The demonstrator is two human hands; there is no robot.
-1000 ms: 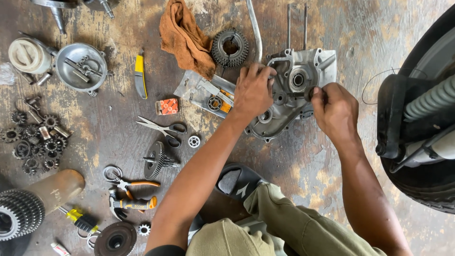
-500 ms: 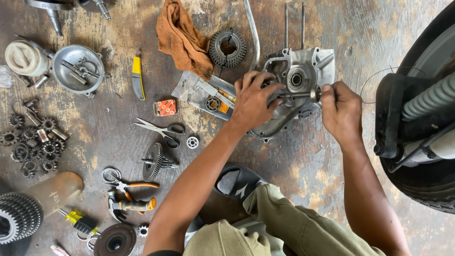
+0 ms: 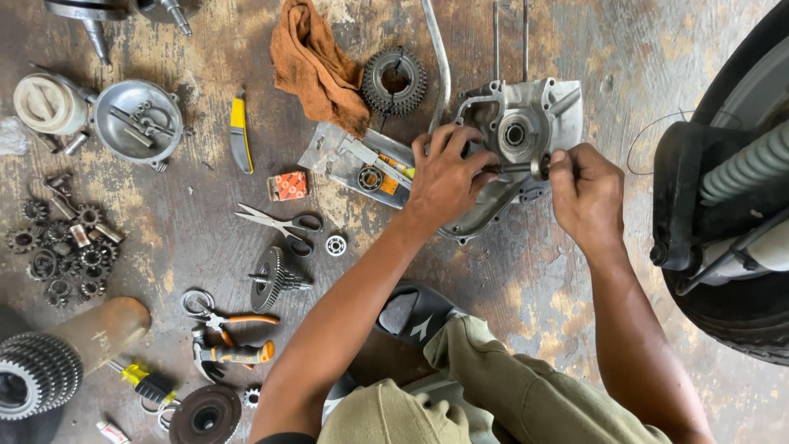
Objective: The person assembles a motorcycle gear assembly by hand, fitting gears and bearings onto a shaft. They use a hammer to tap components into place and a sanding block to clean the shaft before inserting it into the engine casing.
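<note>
Reaching in from the lower edge, both forearms meet over a grey metal engine casing (image 3: pixel 526 123) lying flat on the stained concrete floor (image 3: pixel 526 279). The left hand (image 3: pixel 448 177) rests on the casing's left half, fingers curled and closed around one end of a short metal shaft (image 3: pixel 518 168). The right hand (image 3: pixel 585 193) pinches the other end, thumb and forefinger closed on the small round collar there. The shaft lies roughly level, its long axis running left to right between the two hands, just below the casing's round bearing hole (image 3: pixel 514 131).

A shallow round metal cover (image 3: pixel 136 122) at the upper left holds a few loose small parts; beside it sits a white cylinder (image 3: pixel 45 103). A clear plastic bag (image 3: pixel 353 160) just left of the casing holds a small bearing and an orange packet. Near it lie a small orange box (image 3: pixel 288 187), scissors (image 3: pixel 275 222), a loose bearing (image 3: pixel 335 245) and a brown rag (image 3: pixel 320 66). A heap of small gears (image 3: pixel 62 247) sits at the left edge, pliers (image 3: pixel 226 319) lower down, and a tyre (image 3: pixel 740 205) stands at the right.
</note>
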